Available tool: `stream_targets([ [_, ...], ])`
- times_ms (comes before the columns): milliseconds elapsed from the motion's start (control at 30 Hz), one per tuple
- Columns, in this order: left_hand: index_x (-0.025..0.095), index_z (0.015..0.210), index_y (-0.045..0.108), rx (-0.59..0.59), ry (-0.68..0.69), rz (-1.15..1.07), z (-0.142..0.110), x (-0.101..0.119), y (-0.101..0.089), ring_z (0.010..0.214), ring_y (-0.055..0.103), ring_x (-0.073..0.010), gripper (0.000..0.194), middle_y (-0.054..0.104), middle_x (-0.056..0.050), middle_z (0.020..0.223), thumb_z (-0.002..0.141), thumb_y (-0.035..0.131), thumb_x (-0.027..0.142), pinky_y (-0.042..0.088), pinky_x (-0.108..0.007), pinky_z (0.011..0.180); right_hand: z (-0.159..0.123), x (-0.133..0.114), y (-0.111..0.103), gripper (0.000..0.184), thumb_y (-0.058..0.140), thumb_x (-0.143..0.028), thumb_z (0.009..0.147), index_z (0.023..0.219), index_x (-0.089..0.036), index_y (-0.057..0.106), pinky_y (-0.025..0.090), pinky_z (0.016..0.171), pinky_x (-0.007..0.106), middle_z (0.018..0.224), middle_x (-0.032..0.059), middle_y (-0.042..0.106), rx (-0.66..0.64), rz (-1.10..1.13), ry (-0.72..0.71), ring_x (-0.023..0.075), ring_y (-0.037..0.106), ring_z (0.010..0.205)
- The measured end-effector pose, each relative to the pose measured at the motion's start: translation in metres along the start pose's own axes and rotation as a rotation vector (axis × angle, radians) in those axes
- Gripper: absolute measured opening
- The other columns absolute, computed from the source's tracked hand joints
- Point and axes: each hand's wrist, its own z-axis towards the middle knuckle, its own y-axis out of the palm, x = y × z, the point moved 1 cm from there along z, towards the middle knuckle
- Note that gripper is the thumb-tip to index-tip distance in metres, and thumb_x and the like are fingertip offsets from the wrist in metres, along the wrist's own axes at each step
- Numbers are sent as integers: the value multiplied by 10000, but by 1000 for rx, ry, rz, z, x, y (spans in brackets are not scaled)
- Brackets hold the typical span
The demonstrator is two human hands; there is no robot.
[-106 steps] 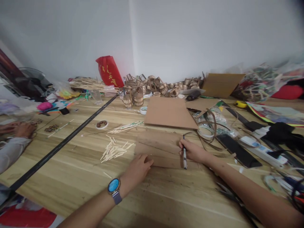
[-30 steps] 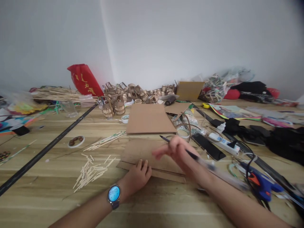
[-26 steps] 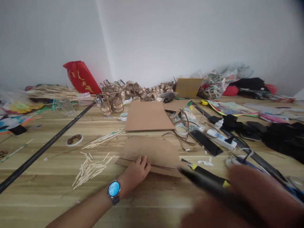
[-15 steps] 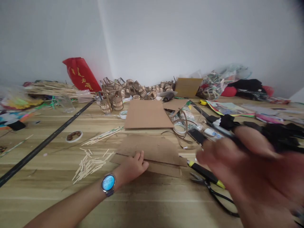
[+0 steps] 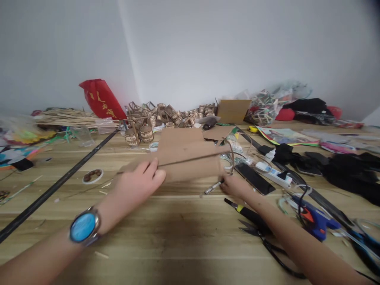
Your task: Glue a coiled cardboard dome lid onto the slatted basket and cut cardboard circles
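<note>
My left hand (image 5: 139, 178), a watch (image 5: 84, 226) on its wrist, grips two pieces of brown cardboard (image 5: 190, 168). Their near side is raised off the table, one piece overlapping the other. Just beyond lies a larger cardboard sheet (image 5: 181, 136), partly covered. Beside the right end of the raised pieces, my right hand (image 5: 231, 185) has its fingers closed on the dark end of a pen (image 5: 212, 188). Motion blurs both hands a little. A utility knife (image 5: 246, 211) and black-handled scissors (image 5: 267, 245) lie below my right forearm.
A phone (image 5: 255, 180), a power strip (image 5: 274, 174) and a blue glue gun (image 5: 317, 221) lie to the right. Small woven baskets (image 5: 145, 133) pile up along the wall. A white ring-shaped dish (image 5: 93, 176) with brown balls sits left. A red bag (image 5: 102, 99) leans behind.
My left hand has lifted the cardboard pieces off the table and moved them away from me, over the larger sheet. My right hand has come from the near right to the pen, now visible.
</note>
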Motion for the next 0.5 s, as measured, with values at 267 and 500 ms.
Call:
stream_targets([
  [267, 127, 1077, 575, 53, 7, 112, 136, -9, 32, 959, 584, -267, 314, 618, -193, 1043, 934, 312, 34, 500, -311, 667, 22, 9, -21, 312, 586, -336, 954, 1215, -164, 588, 551, 849, 432, 1143, 78, 651, 58, 63, 28, 215, 655, 971],
  [500, 103, 1052, 598, -5, 57, 57, 195, 14, 115, 982, 606, -262, 229, 639, -202, 1061, 944, 402, 51, 526, -335, 694, 115, 36, -67, 295, 595, -330, 950, 1198, -170, 603, 561, 836, 416, 1201, 82, 629, 165, 217, 167, 220, 646, 994],
])
